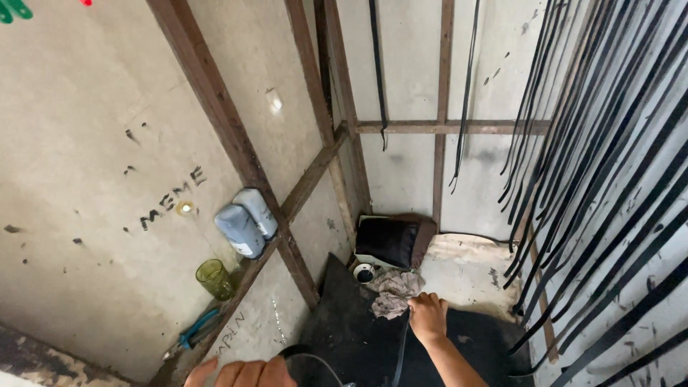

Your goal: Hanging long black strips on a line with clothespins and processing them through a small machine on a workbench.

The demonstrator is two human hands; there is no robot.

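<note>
Right hand pinching black strap against crumpled rag on dark board; left hand low at frame edge.

I see my right hand (428,317) closed, fingers pinching a thin black strap (400,352) beside the grey rag (393,294); strap runs down over the dark board (344,337); left hand (240,373) curled over a black loop (308,356), grip itself hidden, cannot tell; my judgement: keep strap taut and flat; wipe evenly; avoid the small cup (365,272) nearby.
</note>
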